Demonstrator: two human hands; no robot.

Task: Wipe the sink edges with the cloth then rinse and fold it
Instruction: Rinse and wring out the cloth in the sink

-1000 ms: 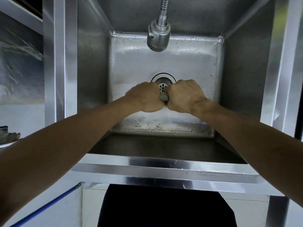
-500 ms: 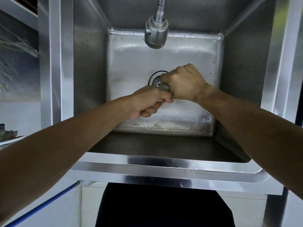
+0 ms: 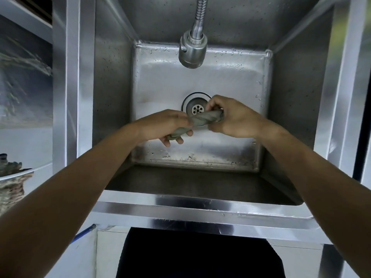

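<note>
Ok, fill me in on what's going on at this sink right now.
A person stands at a steel sink and holds a grey cloth over the drain. The cloth is twisted into a tight rope between the two hands: the left hand grips one end, the right hand the other. It looks like wringing. The faucet head hangs above, and no water runs from it. The cloth is not yet folded.

No text — nothing legible anywhere.
</note>
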